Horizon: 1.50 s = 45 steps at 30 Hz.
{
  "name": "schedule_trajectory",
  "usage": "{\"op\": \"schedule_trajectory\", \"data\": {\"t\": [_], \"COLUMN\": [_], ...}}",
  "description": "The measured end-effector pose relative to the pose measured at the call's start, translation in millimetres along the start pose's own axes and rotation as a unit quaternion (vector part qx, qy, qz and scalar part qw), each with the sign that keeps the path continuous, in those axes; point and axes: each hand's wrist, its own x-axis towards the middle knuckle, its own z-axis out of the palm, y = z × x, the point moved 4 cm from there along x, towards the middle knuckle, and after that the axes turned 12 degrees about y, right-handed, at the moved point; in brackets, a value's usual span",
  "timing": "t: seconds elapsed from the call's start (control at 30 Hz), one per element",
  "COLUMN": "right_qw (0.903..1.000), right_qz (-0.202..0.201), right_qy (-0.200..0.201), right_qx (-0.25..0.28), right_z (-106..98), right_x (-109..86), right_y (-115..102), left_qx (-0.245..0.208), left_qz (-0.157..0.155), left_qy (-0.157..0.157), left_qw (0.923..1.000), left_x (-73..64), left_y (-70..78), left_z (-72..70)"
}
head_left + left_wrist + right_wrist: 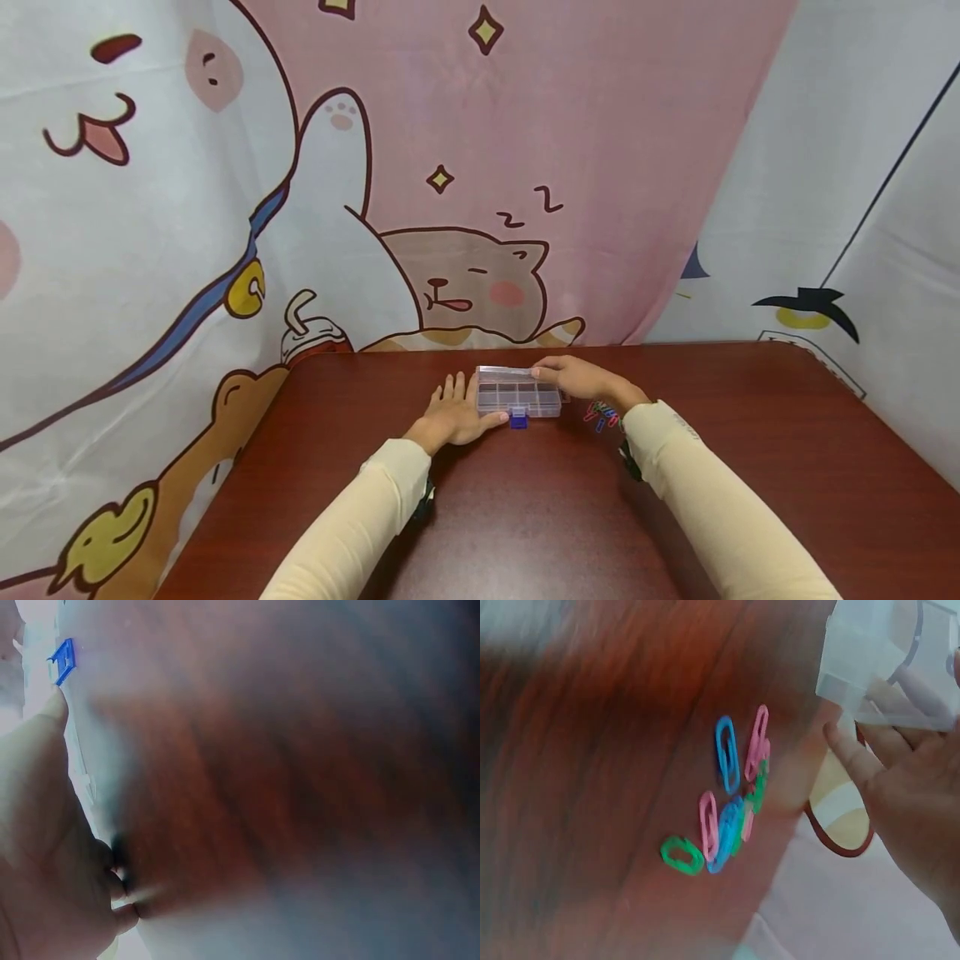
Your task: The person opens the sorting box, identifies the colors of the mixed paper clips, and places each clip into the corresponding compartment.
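A clear plastic compartment box [491, 411] lies on the table with its hinged lid [504, 374] raised at the back. Its blue latch [518, 417] hangs at the front. My left hand [453, 417] rests at the box's left side, fingers spread and straight, thumb reaching along the front edge close to the latch. At the right end, my right hand [579, 377] holds the lid; some of its fingers show through the clear plastic in the right wrist view. Several coloured paper clips [727, 754], pink, blue and green, lie in a loose heap right of the box.
The dark reddish-brown table [525, 517] extends toward me and to both sides. A cloth with cartoon animals [465, 283] hangs behind its far edge. Both forearms in pale sleeves [720, 492] reach over the tabletop.
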Motion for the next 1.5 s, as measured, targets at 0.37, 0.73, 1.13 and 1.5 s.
{"op": "schedule_trajectory", "data": {"t": [0.37, 0.73, 1.13, 1.5], "right_qw": [0.9781, 0.9741, 0.9716, 0.9678], "right_qz": [0.118, 0.128, 0.135, 0.155], "right_qy": [0.038, 0.037, 0.045, 0.063], "right_qx": [0.167, 0.183, 0.189, 0.189], "right_z": [1, 2, 0, 4], "right_x": [16.7, 17.0, 19.8, 24.4], "right_y": [10, 13, 8, 9], "left_qx": [0.007, -0.051, -0.070, -0.069], "left_qz": [0.011, 0.017, 0.014, 0.027], "left_qy": [0.004, -0.026, 0.011, 0.063], "left_qw": [0.9999, 0.9982, 0.9974, 0.9953], "left_x": [-2.1, -2.1, -1.9, -2.6], "left_y": [1.5, -1.0, -1.7, -0.6], "left_z": [1.5, -6.4, -7.4, -5.6]}}
